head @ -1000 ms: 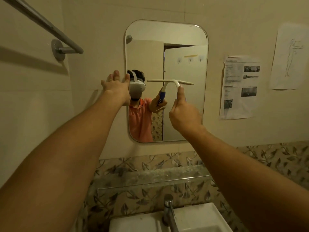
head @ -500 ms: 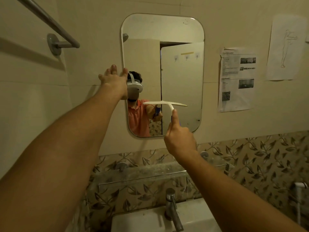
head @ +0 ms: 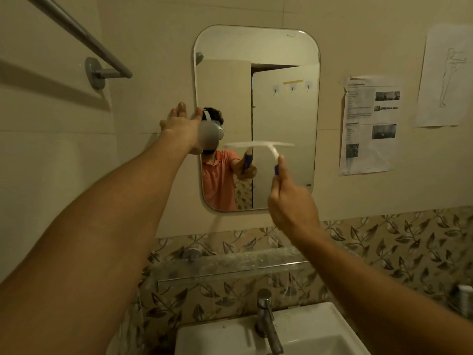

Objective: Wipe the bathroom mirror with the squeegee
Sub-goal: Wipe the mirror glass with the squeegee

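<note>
From the head view, a rounded-corner rectangular mirror (head: 256, 60) hangs on smooth cream tiles. The squeegee (head: 259, 145), a thin pale blade on a curved white neck with a blue handle, lies level across the mirror's lower middle. It is blurred, so contact with the glass is unclear. The right hand (head: 291, 201) curls round the handle, hiding most of it, with one finger lying along the neck. The left hand (head: 180, 126) presses flat, fingers straight, at the mirror's left edge. Below are a cloudy glass shelf (head: 230, 265), leaf-patterned tiles (head: 384, 239), a metal tap (head: 266, 319), and a white basin (head: 307, 336) cut off by the frame.
</note>
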